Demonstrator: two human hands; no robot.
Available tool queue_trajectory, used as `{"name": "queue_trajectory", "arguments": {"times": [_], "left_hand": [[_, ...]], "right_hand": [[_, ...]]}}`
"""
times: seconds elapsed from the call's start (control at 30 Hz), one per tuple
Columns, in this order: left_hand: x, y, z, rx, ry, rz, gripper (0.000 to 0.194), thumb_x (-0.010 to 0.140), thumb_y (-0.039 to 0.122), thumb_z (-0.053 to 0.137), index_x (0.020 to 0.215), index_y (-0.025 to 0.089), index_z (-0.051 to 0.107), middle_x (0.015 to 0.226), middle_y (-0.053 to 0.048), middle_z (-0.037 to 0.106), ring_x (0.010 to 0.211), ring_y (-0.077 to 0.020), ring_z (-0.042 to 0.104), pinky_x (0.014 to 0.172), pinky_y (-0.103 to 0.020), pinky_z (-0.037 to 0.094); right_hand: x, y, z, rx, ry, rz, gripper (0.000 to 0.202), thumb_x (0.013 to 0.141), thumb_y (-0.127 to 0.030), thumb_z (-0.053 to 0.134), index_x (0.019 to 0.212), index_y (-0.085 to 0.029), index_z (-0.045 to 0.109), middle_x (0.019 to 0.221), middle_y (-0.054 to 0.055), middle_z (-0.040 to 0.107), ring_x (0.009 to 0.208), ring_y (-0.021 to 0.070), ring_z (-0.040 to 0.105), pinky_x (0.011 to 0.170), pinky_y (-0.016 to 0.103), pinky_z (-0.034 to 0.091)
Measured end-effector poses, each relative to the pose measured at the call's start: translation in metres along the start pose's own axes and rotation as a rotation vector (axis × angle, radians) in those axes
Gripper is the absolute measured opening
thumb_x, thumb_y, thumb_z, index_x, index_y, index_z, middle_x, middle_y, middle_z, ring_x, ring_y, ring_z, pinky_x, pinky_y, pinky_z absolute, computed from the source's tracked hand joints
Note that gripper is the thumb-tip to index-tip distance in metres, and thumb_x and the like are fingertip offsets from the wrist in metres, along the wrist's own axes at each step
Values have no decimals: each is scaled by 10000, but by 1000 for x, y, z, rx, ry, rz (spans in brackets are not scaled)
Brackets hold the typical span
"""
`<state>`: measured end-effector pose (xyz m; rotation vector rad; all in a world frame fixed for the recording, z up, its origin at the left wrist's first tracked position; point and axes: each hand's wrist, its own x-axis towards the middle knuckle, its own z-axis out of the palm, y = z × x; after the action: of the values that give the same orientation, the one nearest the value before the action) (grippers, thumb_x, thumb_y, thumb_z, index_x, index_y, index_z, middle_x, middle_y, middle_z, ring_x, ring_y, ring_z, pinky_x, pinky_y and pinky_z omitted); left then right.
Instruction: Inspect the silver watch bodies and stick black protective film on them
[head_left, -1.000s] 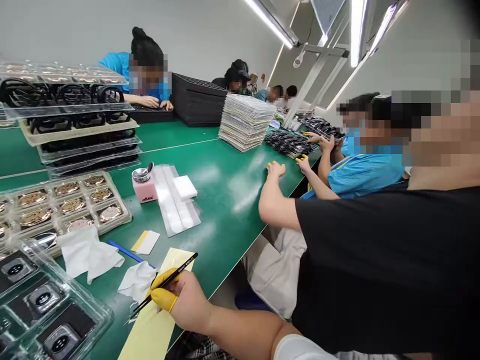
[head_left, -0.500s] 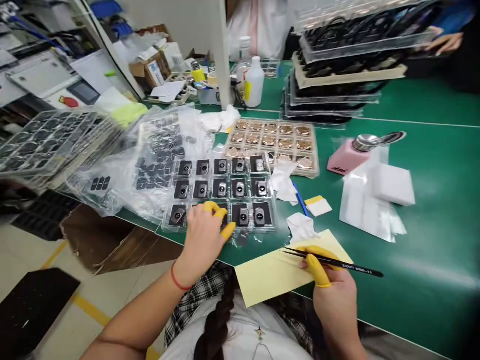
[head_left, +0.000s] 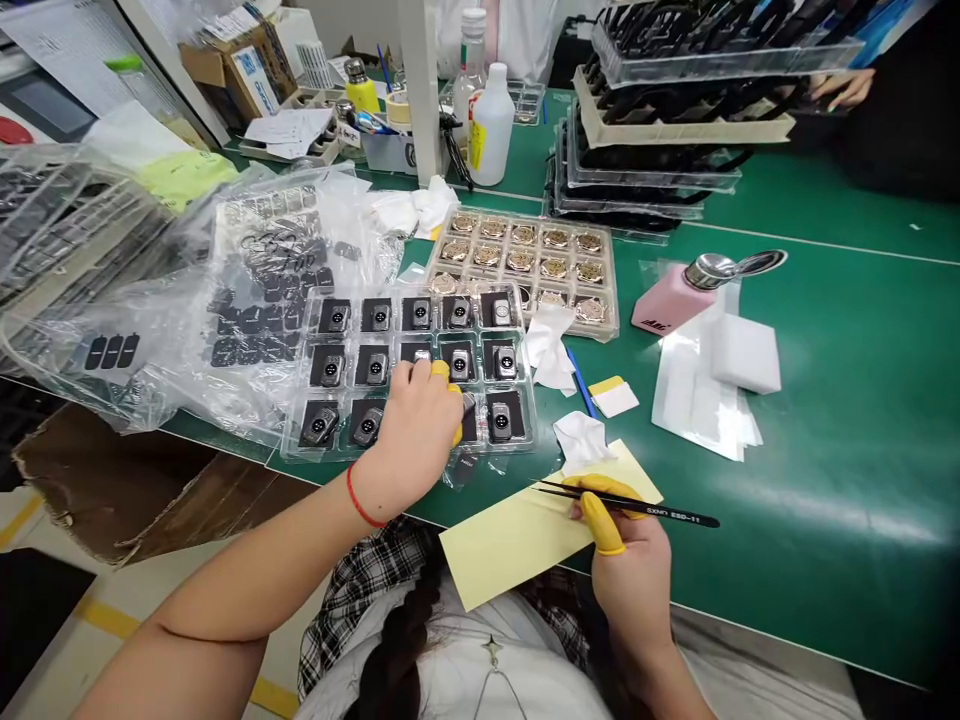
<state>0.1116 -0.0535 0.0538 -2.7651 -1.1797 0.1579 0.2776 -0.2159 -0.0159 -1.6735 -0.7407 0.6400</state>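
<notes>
A clear tray (head_left: 295, 425) of small dark watch bodies in rows lies in front of me. Over its front row is my left hand (head_left: 420, 425), with yellow finger covers; its fingers are bent down around something I cannot make out, and they hide part of the tray. My right hand (head_left: 626, 545), also in yellow finger covers, holds black tweezers (head_left: 660, 511) pointing left. Under the tweezers' tips lies a yellow paper sheet (head_left: 517, 545) at the table edge. White crumpled wipes (head_left: 583, 442) rest beyond it.
Behind the tray sits another tray of gold round parts (head_left: 555, 240). Plastic bags (head_left: 172, 385) spread at the left. To the right stand a pink bottle (head_left: 673, 300) and a white foam block (head_left: 745, 353). Stacked trays (head_left: 682, 125) rise at the back. A person's hand (head_left: 844, 88) shows behind them.
The view has shifted, so most things sit further left. My left hand has moved from the front-row middle toward the right part of the tray, fingers now more bent. My right hand still holds the tweezers.
</notes>
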Motion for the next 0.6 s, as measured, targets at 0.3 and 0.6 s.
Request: {"name": "queue_trajectory", "arguments": {"times": [0.3, 0.6], "left_hand": [[-9, -10, 15, -189, 104, -71, 227, 828, 275, 603, 988, 120, 646, 1070, -134, 591, 1029, -317, 510, 906, -476, 381], [-66, 6, 23, -1086, -68, -210, 316, 801, 251, 590, 1114, 216, 570, 918, -10, 649, 720, -131, 612, 699, -270, 515]], "right_hand": [[9, -11, -14, 34, -324, -52, 81, 804, -291, 677, 801, -215, 703, 800, 30, 720, 733, 163, 670, 682, 264, 559], [-13, -14, 16, 20, -239, 38, 145, 813, -326, 662, 893, -209, 694, 912, 66, 731, 872, 208, 682, 822, 354, 558]]}}
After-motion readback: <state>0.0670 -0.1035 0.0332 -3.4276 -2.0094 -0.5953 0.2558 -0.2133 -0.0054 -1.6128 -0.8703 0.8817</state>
